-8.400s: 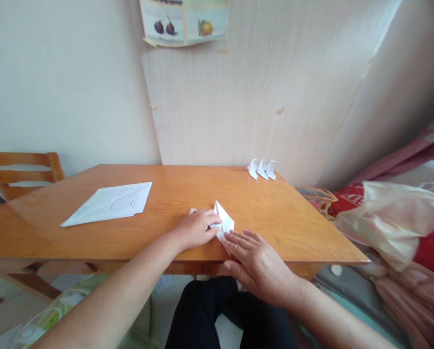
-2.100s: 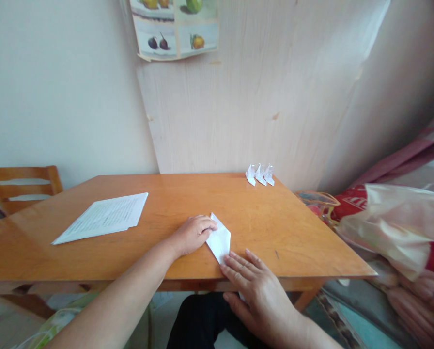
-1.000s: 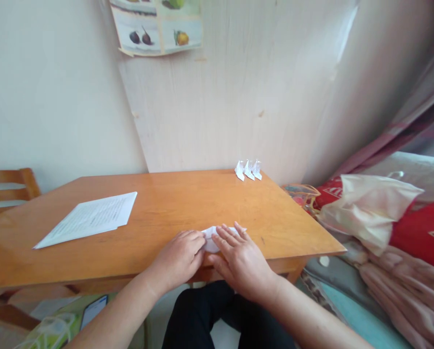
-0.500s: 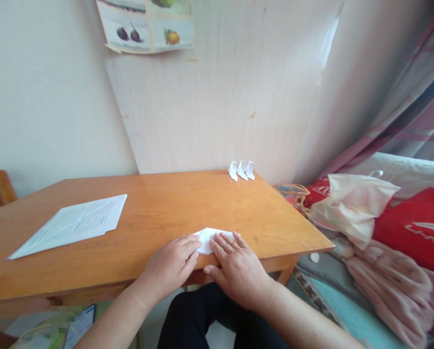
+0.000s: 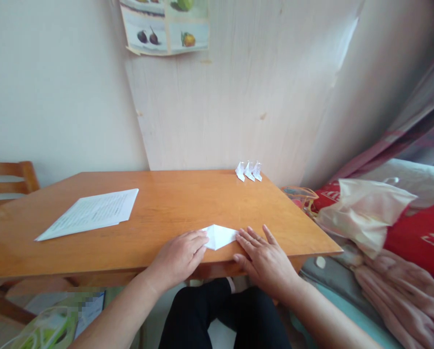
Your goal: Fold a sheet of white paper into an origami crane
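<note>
A white folded paper [image 5: 220, 236] lies flat near the front edge of the wooden table [image 5: 166, 213], shaped like a wide diamond. My left hand [image 5: 180, 256] rests with its fingers stretched flat on the paper's left end. My right hand [image 5: 266, 259] lies flat with spread fingers, its fingertips touching the paper's right tip. Neither hand grips anything.
Three small folded paper figures [image 5: 249, 170] stand in a row at the table's far right corner. Printed sheets [image 5: 91, 213] lie at the left. A wooden chair [image 5: 9, 177] stands behind the table's left end. Plastic bags and red cloth [image 5: 369, 213] pile up at the right.
The paper has been turned from pointing away from me to lying sideways. My right hand has slid off the paper's middle to its right tip, uncovering most of it.
</note>
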The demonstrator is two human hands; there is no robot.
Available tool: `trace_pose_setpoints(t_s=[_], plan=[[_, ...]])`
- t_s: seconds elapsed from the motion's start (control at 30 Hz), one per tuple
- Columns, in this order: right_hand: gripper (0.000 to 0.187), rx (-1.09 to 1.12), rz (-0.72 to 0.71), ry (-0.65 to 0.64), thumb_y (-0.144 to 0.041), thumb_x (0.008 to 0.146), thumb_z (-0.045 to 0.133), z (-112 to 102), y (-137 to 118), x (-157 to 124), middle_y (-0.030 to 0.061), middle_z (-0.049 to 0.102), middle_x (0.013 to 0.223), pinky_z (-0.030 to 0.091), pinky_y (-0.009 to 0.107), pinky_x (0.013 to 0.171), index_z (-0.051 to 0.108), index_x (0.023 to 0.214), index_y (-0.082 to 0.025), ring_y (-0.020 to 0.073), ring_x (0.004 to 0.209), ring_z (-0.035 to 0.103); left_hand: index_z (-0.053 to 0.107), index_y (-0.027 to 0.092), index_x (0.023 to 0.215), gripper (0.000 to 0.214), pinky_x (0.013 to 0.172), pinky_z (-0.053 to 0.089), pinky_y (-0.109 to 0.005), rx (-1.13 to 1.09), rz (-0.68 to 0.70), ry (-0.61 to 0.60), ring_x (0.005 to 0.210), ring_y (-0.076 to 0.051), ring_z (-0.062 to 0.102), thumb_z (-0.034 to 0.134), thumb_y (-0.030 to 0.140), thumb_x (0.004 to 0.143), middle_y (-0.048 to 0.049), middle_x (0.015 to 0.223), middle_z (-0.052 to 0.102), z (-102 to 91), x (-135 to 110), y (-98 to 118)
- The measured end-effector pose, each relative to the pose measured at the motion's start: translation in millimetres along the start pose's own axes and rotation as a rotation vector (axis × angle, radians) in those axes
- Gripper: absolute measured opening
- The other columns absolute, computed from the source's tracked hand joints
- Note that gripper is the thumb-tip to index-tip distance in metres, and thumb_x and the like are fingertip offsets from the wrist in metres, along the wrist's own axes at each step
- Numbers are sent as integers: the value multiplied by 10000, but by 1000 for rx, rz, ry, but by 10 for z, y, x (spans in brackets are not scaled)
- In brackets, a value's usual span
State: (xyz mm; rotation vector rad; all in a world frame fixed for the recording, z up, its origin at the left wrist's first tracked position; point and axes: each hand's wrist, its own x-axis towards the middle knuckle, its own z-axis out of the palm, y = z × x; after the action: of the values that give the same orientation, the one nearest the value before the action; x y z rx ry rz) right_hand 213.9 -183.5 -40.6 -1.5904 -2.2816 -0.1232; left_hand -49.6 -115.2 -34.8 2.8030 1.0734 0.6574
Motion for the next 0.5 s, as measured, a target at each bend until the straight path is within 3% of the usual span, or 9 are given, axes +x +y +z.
trace_pose_setpoints(t_s=[0.3,0.5], plan=[[420,-66,69,46,-410,1027,421,-61,160,-69,117,589,1424,192,614,1188,629,1317,-189,317,1379,477,644,207,1228,302,1085,469,-417,38,-6,-14,1249,-228,599,445,265,1008,-70,1332,661,2,6,14],[420,5,96,170,-347,1049,349,-184,132,89,149,630,1368,282,546,1175,633,1281,-142,272,1331,537,635,222,1209,275,1061,478,-421,28,-4,11,1202,-231,617,473,232,987,-60,1287,679,31,7,12]])
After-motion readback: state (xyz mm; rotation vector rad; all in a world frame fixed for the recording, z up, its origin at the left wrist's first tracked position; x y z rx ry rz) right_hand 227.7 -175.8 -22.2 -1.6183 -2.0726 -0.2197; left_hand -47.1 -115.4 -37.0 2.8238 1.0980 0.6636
